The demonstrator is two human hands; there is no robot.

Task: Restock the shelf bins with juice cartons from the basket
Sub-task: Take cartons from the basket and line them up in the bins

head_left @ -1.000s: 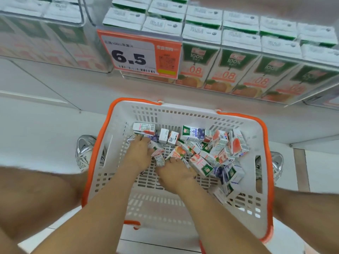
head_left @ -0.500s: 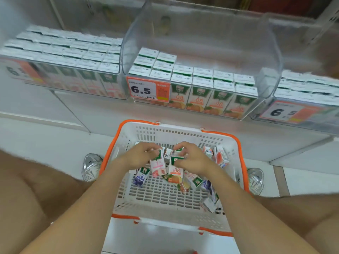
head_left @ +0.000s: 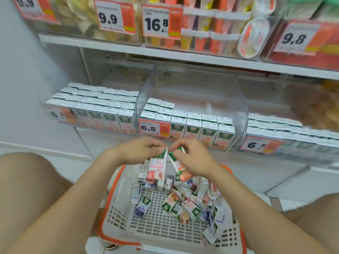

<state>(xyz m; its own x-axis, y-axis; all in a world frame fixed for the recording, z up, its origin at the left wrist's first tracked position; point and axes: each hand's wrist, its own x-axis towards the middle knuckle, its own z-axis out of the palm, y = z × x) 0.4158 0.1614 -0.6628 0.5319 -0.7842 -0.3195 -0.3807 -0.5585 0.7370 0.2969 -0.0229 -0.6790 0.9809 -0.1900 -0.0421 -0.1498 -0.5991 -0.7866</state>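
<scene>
A white basket with an orange rim (head_left: 113,215) sits on the floor between my knees, holding several loose juice cartons (head_left: 185,202). My left hand (head_left: 139,151) grips a pink peach carton (head_left: 156,167) by its top, lifted above the basket. Beside it, my right hand (head_left: 194,154) holds an orange carton (head_left: 180,166), tilted. Both cartons hang in front of the middle clear bin (head_left: 236,99), which is partly filled with orange cartons (head_left: 192,125).
Full clear bins of cartons stand to the left (head_left: 95,105) and right (head_left: 286,132) on the same low shelf, each with a 6.5 price tag. An upper shelf (head_left: 165,52) carries snack bins overhead. My bare knees flank the basket.
Both hands have risen out of the basket, each with a carton, and now sit in front of the middle bin. The camera has tilted up, showing the upper shelf.
</scene>
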